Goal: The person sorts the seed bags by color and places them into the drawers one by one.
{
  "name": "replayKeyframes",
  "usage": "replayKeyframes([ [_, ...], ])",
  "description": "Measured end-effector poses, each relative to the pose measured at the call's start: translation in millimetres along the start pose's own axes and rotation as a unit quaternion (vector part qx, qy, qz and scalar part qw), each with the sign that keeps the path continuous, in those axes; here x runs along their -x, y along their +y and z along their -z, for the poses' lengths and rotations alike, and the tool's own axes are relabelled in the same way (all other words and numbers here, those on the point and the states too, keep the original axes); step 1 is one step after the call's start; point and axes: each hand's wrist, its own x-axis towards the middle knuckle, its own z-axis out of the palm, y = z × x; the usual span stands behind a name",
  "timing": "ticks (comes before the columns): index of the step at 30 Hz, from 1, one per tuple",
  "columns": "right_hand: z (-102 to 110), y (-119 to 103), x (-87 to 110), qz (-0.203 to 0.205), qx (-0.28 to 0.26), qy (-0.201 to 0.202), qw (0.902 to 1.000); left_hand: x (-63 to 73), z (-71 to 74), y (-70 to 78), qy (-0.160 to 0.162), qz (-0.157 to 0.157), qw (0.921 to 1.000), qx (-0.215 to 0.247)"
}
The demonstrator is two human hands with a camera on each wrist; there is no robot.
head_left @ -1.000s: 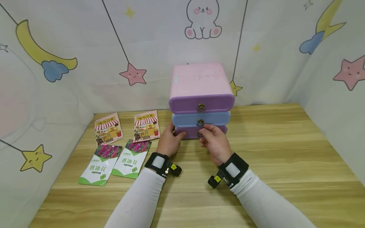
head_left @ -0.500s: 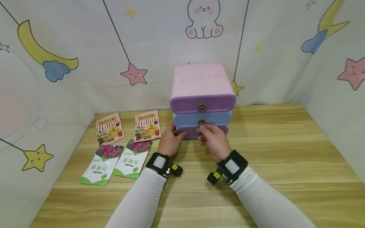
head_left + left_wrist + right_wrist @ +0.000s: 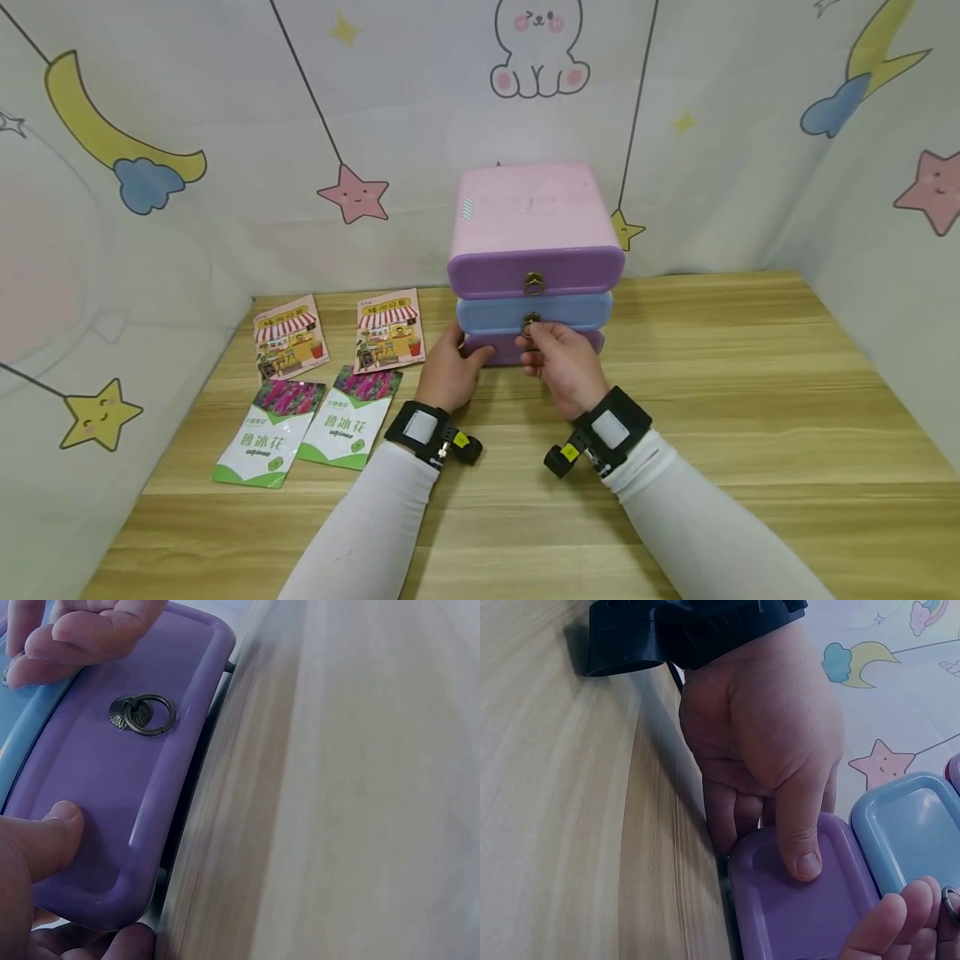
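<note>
A small drawer cabinet [image 3: 528, 204] has a pink top, a purple upper drawer [image 3: 487, 277], a blue middle drawer [image 3: 480, 315] and a purple bottom drawer [image 3: 105, 772]. Each front carries a bronze ring pull. My left hand [image 3: 450, 372] grips the cabinet's lower left corner, thumb on the bottom drawer's front and the other fingers round the side. With thumb and finger my right hand [image 3: 566, 367] pinches the middle drawer's ring pull [image 3: 949, 901], which it partly hides in the head view. Below it, the bottom ring pull [image 3: 150, 715] hangs free.
Left of the cabinet lie two pink packets [image 3: 291, 337] with a shop picture and two white-green flower packets [image 3: 270, 433]. A printed cloth [image 3: 420, 125] stands behind the wooden table [image 3: 750, 400].
My right thumb and finger have come up a little and taken hold of the middle ring pull. My left hand keeps its grip; the view has shifted slightly.
</note>
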Motion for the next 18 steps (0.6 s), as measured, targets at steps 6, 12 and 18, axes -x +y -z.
replayKeyframes([
  [6,0.3,-0.5,-0.1,-0.008,0.005,-0.006,0.9999,0.2,0.1,0.0,0.003,-0.005,1.0000,-0.001],
  [12,1.8,0.2,0.0,-0.007,0.002,-0.010,0.9999,0.1,-0.4,-0.5,0.001,-0.006,1.0000,0.002],
  [18,3.6,-0.1,0.7,-0.002,0.001,-0.015,0.9999,1.2,0.3,0.8,0.003,-0.003,1.0000,0.000],
])
